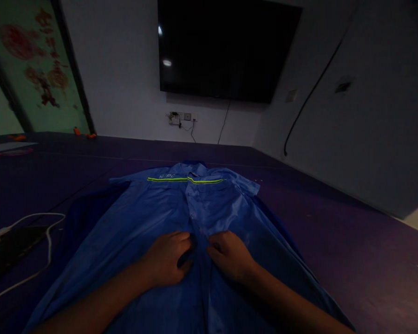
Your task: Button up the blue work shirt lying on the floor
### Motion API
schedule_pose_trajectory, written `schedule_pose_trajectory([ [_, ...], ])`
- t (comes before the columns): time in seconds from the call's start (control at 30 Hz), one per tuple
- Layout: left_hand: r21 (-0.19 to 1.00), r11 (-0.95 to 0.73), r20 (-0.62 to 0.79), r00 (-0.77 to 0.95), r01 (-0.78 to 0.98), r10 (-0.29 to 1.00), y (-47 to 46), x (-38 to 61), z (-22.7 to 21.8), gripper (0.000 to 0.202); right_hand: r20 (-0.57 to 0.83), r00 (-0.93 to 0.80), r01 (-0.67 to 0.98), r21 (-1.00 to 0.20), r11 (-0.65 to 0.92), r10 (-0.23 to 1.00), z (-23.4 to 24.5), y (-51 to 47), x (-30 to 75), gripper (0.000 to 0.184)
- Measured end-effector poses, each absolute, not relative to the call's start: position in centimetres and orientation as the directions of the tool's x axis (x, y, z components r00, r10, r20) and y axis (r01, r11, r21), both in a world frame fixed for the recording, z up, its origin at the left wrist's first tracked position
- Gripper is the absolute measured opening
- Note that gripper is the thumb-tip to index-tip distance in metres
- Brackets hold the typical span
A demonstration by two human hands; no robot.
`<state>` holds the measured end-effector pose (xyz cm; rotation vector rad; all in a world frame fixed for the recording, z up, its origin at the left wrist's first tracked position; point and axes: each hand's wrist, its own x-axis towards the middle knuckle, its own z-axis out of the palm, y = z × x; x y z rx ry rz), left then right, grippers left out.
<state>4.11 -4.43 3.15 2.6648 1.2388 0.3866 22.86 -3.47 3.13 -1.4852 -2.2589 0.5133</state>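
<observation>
A blue short-sleeved work shirt (160,218) lies spread front side up, its collar pointing away from me. Yellow-green stripes cross its chest, and pale letters show above the left-hand stripe. My left hand (169,257) rests at the front opening with its fingers curled at the cloth and its thumb bent below them; the fingertips are partly in shadow. Facing it across the opening, my right hand (230,255) has thumb and forefinger closed at the shirt's front edge. A small button (192,216) shows higher up the front. Darker blue cloth (87,208) sticks out from under the shirt.
The shirt lies on a purple surface (334,222). At left are a white cable (48,241) and a dark flat object (14,255). Farther back are a pale flat item (10,146) and orange objects (90,136). A large black screen (226,51) hangs on the wall.
</observation>
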Motion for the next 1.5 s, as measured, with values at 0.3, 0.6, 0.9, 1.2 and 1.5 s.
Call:
schedule_pose_trajectory([
  [0.3, 0.453, -0.600, 0.185, 0.590, 0.659, 0.786, -4.0, 4.0, 2.9, 0.010, 0.132, -0.354, 0.629, -0.699, 0.340, 0.926, 2.4, -3.9, 22.3, 0.015],
  [0.6, 0.504, -0.551, 0.195, 0.534, 0.665, 0.823, -4.2, 4.3, 3.2, 0.009, 0.081, -0.347, 0.335, -0.920, 0.204, 0.934, 2.3, -3.9, 22.1, 0.022],
  [0.9, 0.581, -0.452, 0.118, 0.480, 0.676, 0.869, -4.0, 4.4, 3.1, 0.006, 0.080, -0.354, 0.388, -0.894, 0.224, 0.932, 1.9, -4.1, 21.8, 0.019],
  [1.2, 0.601, -0.463, 0.135, 0.488, 0.652, 0.862, -4.1, 4.5, 3.2, 0.007, 0.084, -0.325, 0.356, -0.912, 0.204, 0.942, 1.9, -3.9, 21.7, 0.019],
  [1.5, 0.608, -0.474, 0.136, 0.505, 0.637, 0.852, -4.0, 4.4, 3.2, 0.006, -0.199, -0.365, 0.048, -0.980, -0.196, 0.909, 2.4, -2.7, 22.9, 0.029],
])
